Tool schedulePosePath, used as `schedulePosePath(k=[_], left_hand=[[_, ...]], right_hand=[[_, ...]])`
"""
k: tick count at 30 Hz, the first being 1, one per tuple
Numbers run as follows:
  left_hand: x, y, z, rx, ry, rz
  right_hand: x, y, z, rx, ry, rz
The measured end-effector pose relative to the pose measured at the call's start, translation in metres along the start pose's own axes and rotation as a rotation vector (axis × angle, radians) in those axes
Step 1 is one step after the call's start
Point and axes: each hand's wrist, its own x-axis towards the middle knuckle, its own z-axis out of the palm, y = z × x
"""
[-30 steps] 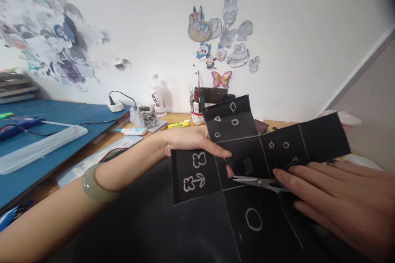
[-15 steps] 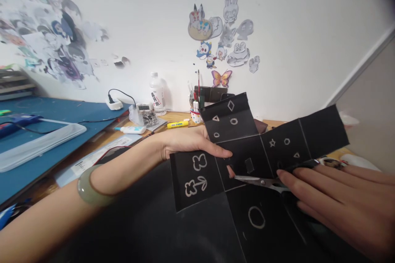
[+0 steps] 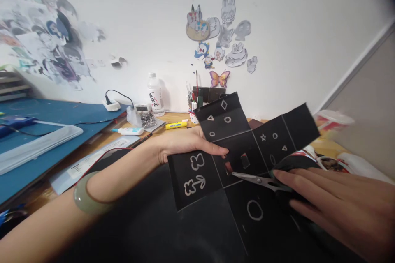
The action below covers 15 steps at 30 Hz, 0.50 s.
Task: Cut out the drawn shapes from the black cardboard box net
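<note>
My left hand [image 3: 197,141] grips a black cross-shaped card [image 3: 237,144], thumb on its front and the other fingers behind. White outlines of flowers, circles, a star, triangles and a diamond mark the card. Two small openings show in its middle panel. My right hand [image 3: 336,201] is closed on a pair of scissors [image 3: 259,180], whose handles are mostly hidden by the fingers. The scissor tips touch or nearly touch the lower edge of the left opening; the blades look almost closed.
Behind the card stand a pen cup [image 3: 193,116] and a water bottle [image 3: 156,94]. A yellow marker [image 3: 176,125] lies on the wooden desk. A blue mat [image 3: 92,111] is at left, and a red-and-white tub [image 3: 335,121] at right.
The card's right arm has tilted back, its end shifting left and uncovering the tub. The scissors and my right hand have moved slightly left. Both middle-panel openings show more reddish colour.
</note>
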Motion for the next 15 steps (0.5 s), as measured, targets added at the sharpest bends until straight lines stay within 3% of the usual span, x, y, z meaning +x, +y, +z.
schedulePosePath(k=[4, 10, 15], left_hand=[[0.0014, -0.0015, -0.0002, 0.056, -0.002, 0.018], [0.0012, -0.0002, -0.0005, 0.113, 0.03, 0.06], [0.001, 0.0011, 0.0022, 0.156, -0.012, 0.061]], right_hand=[[0.0051, 0.0027, -0.0002, -0.085, -0.015, -0.17], [-0.0011, 0.0091, -0.0033, -0.156, -0.1, -0.127], [-0.0006, 0.0046, -0.0028, -0.143, -0.149, -0.096]])
